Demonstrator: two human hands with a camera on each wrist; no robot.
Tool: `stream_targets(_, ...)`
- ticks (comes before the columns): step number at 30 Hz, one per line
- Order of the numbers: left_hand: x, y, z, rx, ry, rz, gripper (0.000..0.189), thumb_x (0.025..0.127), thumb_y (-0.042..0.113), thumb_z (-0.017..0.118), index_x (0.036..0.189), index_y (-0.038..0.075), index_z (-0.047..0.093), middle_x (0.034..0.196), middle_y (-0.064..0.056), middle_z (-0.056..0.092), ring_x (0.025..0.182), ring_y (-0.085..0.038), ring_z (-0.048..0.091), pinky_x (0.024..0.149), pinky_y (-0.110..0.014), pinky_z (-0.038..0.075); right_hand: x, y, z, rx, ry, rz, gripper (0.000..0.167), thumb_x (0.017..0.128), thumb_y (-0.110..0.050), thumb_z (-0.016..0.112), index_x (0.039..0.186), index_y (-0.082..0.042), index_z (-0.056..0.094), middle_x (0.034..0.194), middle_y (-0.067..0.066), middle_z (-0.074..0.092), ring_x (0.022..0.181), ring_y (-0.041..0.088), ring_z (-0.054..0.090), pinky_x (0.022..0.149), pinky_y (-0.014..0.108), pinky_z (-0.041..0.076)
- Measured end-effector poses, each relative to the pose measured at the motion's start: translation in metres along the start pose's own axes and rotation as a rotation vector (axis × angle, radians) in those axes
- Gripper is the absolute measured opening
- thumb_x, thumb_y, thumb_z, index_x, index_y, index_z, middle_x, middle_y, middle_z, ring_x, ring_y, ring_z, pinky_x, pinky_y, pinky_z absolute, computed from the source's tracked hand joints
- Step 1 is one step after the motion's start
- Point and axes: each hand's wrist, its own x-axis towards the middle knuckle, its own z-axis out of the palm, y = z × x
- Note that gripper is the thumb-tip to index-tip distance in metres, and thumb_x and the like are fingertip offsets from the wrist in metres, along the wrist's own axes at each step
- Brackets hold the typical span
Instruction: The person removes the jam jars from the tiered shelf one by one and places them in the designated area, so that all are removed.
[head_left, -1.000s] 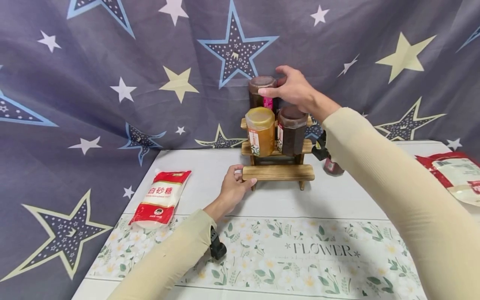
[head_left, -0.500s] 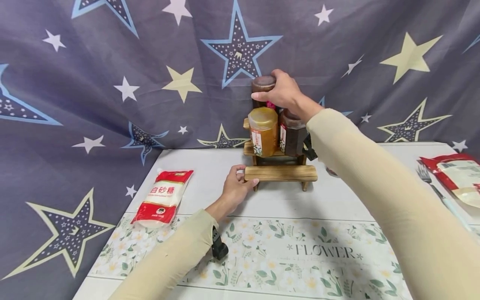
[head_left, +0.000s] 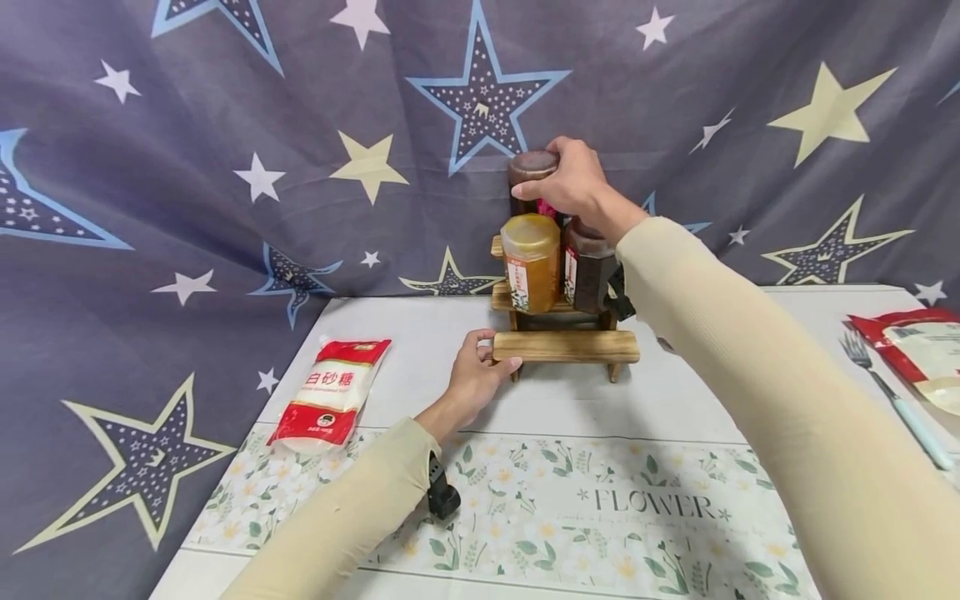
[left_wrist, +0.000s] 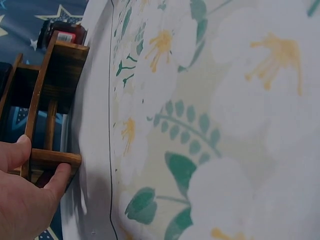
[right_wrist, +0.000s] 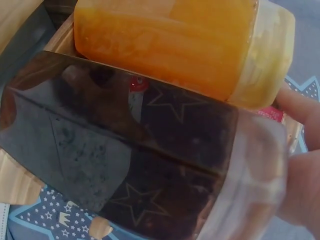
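A small three-step wooden rack point(head_left: 566, 346) stands at the back of the table, bearing jars. My left hand point(head_left: 474, 377) pinches the left end of its lowest step; in the left wrist view, the thumb and a finger point(left_wrist: 60, 175) lie on either side of the wood. On the top step, my right hand point(head_left: 576, 179) grips a dark jar point(head_left: 531, 162) near its lid, thumb in front. The middle step carries an amber jar point(head_left: 542, 279) and another dark jar point(head_left: 583, 275), partly behind the right wrist. Both fill much of the right wrist view.
A red-and-white sugar bag point(head_left: 327, 392) lies at left. A fork point(head_left: 896, 400) and another red-and-white bag point(head_left: 922, 342) lie at right. Another jar point(left_wrist: 67, 35) sits beyond the rack, mostly hidden by my right arm in the head view. A star-patterned cloth point(head_left: 300, 125) hangs behind.
My right hand has moved slightly left and down, and its fingers have closed round the top dark jar. The left hand keeps its hold on the rack. The fork has come into view.
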Motion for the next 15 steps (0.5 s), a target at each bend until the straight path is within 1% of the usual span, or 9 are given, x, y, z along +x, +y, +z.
stream_targets(5, 0.001, 0.000, 0.002, 0.003, -0.006, -0.005, 0.060, 0.089, 0.008, 0.069, 0.139, 0.007, 0.038, 0.118, -0.017, 0.061, 0.100, -0.025, 0.062, 0.084, -0.040, 0.053, 0.001, 0.003, -0.002, 0.006, 0.020, -0.005, 0.069, 0.080, -0.037, 0.078, 0.132, -0.005, 0.048, 0.122, 0.010, 0.058, 0.103, 0.018, 0.054, 0.088, 0.025, 0.047)
stream_targets(9, 0.001, 0.000, 0.002, -0.010, -0.004, -0.009, 0.060, 0.089, 0.007, 0.069, 0.139, 0.006, 0.037, 0.119, -0.019, 0.060, 0.102, -0.027, 0.062, 0.086, -0.040, 0.053, 0.000, 0.003, -0.008, 0.019, 0.048, -0.010, 0.069, 0.078, -0.037, 0.080, 0.131, -0.006, 0.050, 0.120, 0.009, 0.059, 0.102, 0.018, 0.054, 0.087, 0.024, 0.046)
stream_targets(11, 0.001, 0.000, 0.002, -0.012, -0.001, -0.011, 0.060, 0.089, 0.007, 0.070, 0.139, 0.006, 0.037, 0.118, -0.019, 0.060, 0.102, -0.027, 0.062, 0.086, -0.040, 0.053, -0.001, 0.002, -0.014, 0.030, 0.074, -0.011, 0.070, 0.077, -0.037, 0.081, 0.132, -0.007, 0.051, 0.120, 0.007, 0.059, 0.103, 0.017, 0.054, 0.088, 0.024, 0.045)
stream_targets(15, 0.001, 0.001, 0.002, 0.004, 0.003, -0.011, 0.060, 0.089, 0.007, 0.070, 0.140, 0.006, 0.037, 0.117, -0.018, 0.060, 0.101, -0.026, 0.062, 0.083, -0.037, 0.054, -0.002, -0.001, -0.034, 0.093, 0.125, -0.018, 0.073, 0.075, -0.036, 0.083, 0.134, -0.008, 0.050, 0.122, 0.006, 0.058, 0.107, 0.017, 0.054, 0.091, 0.025, 0.044)
